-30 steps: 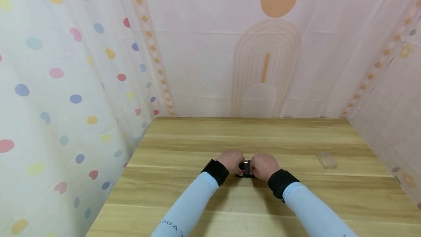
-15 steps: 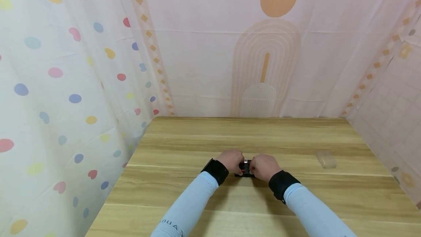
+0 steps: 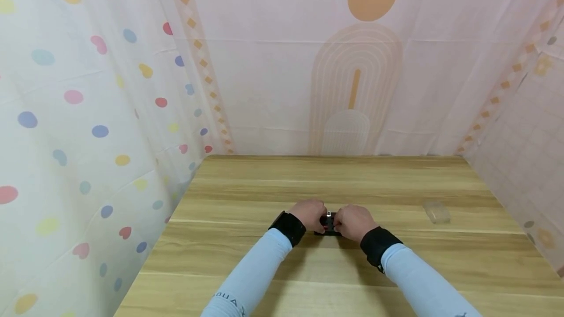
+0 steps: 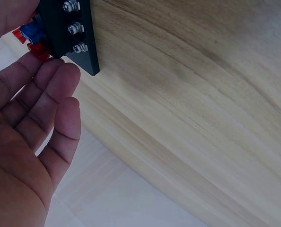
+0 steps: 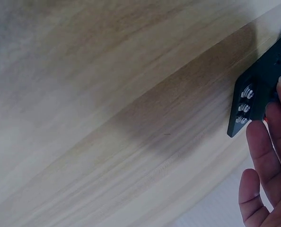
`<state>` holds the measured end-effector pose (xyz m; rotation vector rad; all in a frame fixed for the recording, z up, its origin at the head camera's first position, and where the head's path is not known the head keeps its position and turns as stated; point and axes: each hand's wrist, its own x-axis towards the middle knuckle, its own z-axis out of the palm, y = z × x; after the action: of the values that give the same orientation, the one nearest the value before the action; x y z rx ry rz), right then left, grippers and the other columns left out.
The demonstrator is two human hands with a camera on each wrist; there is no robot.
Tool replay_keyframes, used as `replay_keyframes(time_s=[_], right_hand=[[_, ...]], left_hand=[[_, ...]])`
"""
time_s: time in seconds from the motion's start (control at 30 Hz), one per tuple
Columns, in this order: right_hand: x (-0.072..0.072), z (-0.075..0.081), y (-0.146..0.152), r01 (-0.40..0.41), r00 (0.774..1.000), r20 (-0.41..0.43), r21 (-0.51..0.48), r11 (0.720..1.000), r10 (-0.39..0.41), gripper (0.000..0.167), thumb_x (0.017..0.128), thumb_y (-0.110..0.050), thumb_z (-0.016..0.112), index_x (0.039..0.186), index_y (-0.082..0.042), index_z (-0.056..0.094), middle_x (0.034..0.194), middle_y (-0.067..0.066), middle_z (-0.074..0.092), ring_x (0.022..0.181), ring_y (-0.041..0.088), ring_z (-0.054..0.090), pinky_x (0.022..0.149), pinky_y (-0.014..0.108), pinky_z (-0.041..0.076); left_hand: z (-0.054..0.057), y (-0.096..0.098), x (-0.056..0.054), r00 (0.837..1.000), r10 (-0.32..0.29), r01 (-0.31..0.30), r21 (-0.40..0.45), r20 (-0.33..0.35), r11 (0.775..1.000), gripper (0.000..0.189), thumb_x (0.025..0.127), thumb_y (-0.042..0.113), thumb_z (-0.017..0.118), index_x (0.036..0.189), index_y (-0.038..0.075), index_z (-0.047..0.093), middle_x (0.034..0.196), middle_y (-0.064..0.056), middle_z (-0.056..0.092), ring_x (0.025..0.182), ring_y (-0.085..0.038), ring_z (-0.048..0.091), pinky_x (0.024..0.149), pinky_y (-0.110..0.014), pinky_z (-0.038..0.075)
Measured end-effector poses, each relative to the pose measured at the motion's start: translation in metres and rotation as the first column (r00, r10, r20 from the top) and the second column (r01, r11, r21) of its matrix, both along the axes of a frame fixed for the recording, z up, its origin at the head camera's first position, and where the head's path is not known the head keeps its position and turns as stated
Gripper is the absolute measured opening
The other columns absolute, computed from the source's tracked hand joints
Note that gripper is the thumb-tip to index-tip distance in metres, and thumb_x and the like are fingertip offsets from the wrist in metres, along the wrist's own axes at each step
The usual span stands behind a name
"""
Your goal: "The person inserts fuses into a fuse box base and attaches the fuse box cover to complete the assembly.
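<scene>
A small black block with a flat plate lies between the two hands, mid-table in the head view. Metal screws line one end of it in the left wrist view, and more screws show on the end near the right hand. The left hand pinches the block's left side, fingertips at a red piece beside a blue piece; its other fingers curve loosely below. From the other side the right hand pinches the block, thumb on its top face. The hands cover much of the block.
On the wooden table, a small see-through plastic piece lies to the right of the hands. A patterned curtain hangs behind the table's far edge, and a dotted curtain runs along its left side.
</scene>
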<state>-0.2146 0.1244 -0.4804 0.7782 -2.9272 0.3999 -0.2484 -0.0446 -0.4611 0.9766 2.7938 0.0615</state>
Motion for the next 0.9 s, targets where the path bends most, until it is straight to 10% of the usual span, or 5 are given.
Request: replay_keyframes(time_s=[0.7, 0.9], right_hand=[[0.002, 0.01, 0.015, 0.094, 0.982, 0.168, -0.069, 0.993, -0.082, 0.018, 0.086, -0.026, 0.076, 0.069, -0.022, 0.071, 0.058, -0.014, 0.053, 0.055, 0.009, 0.047, 0.051, 0.028, 0.038], [-0.003, 0.011, 0.036, 0.158, 0.978, 0.145, -0.04, 0.987, -0.15, 0.011, 0.088, -0.027, 0.072, 0.083, -0.019, 0.076, 0.077, -0.008, 0.067, 0.068, 0.01, 0.057, 0.061, 0.032, 0.048]], left_hand=[[0.0, -0.002, 0.001, 1.0, 0.01, -0.01, -0.02, -0.016, 1.0, 0.021, 0.077, 0.029, 0.085, 0.089, 0.017, 0.073, 0.077, 0.01, 0.059, 0.069, -0.006, 0.053, 0.063, -0.022, 0.046], [0.0, -0.001, 0.003, 0.999, 0.004, -0.006, -0.042, -0.036, 0.999, 0.027, 0.077, 0.032, 0.085, 0.096, 0.016, 0.074, 0.083, 0.009, 0.064, 0.073, -0.006, 0.056, 0.068, -0.024, 0.049]])
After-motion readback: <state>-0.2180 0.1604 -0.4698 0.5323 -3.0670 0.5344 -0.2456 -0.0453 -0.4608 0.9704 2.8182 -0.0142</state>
